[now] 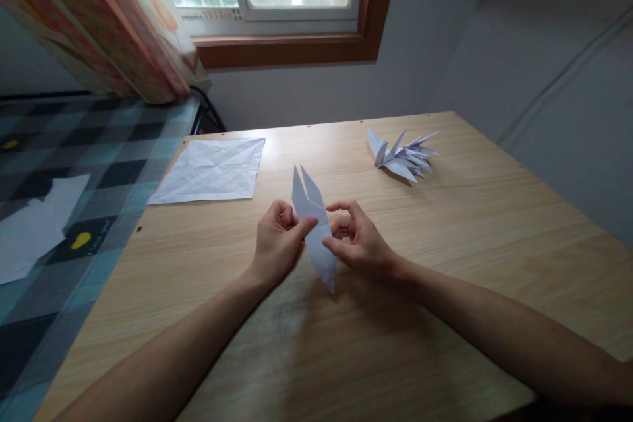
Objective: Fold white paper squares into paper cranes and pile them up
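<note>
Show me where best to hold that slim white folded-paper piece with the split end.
Probably pinch the paper piece at its broad middle, from the left long edge, where the left hand lays its thumb: the far end splits into two narrow points and the near end tapers.

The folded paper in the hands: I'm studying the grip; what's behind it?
The wooden table shows past the folded paper; any part of the left hand or right hand behind it is covered.
</note>
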`<act>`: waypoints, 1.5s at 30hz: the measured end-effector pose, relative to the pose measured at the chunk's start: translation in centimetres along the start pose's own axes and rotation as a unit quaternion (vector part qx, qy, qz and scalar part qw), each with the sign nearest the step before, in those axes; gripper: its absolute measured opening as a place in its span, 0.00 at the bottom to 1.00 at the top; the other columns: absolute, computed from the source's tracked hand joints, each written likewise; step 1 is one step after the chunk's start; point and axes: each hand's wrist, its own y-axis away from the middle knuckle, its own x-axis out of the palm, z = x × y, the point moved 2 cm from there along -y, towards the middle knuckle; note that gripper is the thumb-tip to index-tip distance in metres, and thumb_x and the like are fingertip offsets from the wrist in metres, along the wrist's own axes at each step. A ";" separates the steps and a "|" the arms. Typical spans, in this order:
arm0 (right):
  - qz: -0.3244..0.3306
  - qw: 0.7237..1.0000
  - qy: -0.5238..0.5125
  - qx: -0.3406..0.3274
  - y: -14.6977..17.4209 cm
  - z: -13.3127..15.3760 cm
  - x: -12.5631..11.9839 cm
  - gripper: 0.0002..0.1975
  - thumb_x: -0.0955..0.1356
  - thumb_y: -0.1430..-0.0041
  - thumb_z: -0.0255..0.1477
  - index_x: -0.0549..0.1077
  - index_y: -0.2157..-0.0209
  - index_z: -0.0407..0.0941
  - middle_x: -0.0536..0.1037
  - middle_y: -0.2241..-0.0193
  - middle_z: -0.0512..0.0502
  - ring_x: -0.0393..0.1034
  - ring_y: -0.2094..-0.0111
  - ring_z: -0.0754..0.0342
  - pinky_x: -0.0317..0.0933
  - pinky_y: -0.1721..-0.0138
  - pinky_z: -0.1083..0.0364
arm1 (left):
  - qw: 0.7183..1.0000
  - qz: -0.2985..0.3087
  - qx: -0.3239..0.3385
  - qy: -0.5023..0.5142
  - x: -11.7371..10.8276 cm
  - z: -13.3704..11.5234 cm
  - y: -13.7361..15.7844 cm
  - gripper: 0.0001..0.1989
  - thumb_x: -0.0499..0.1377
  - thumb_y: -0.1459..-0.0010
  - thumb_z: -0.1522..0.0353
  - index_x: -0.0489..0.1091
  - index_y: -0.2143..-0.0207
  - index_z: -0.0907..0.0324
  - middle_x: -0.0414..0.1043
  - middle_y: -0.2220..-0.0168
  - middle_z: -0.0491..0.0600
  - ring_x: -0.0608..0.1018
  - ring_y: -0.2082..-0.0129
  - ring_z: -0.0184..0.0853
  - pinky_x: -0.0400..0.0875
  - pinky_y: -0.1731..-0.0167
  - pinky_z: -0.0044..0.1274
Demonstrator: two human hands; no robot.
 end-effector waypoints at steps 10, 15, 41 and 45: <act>0.062 0.988 0.132 -0.048 0.2 0.9 0.2 0.19 0.67 0.45 0.21 0.68 0.50 0.45 0.62 0.76 0.58 0.56 0.81 0.63 0.53 0.78 0.61 | 0.998 -0.020 0.046 -0.043 -0.1 -0.7 -0.2 0.11 0.66 0.53 0.72 0.64 0.73 0.58 0.67 0.79 0.39 0.68 0.80 0.25 0.60 0.79 0.17; 0.073 0.989 0.121 -0.040 0.2 0.9 0.2 0.12 0.68 0.46 0.22 0.71 0.58 0.44 0.63 0.80 0.59 0.58 0.81 0.62 0.54 0.78 0.61 | 0.994 -0.031 0.046 -0.099 -0.7 -0.7 -0.4 0.07 0.65 0.51 0.69 0.74 0.67 0.60 0.73 0.73 0.45 0.71 0.74 0.29 0.63 0.74 0.20; -0.027 0.998 -0.063 0.003 -0.3 0.7 -0.5 0.15 0.62 0.44 0.26 0.70 0.55 0.45 0.71 0.74 0.53 0.61 0.76 0.59 0.55 0.75 0.59 | 0.990 0.129 -0.032 -0.039 0.1 -1.1 0.6 0.19 0.62 0.54 0.74 0.73 0.57 0.60 0.74 0.71 0.46 0.72 0.75 0.29 0.64 0.75 0.20; -0.043 0.998 -0.039 0.001 -0.2 0.7 -0.6 0.14 0.63 0.44 0.27 0.71 0.56 0.45 0.71 0.74 0.53 0.61 0.76 0.59 0.54 0.75 0.59 | 0.990 0.127 -0.023 -0.053 0.0 -1.1 0.6 0.16 0.64 0.52 0.71 0.74 0.57 0.60 0.75 0.72 0.47 0.73 0.75 0.30 0.65 0.76 0.20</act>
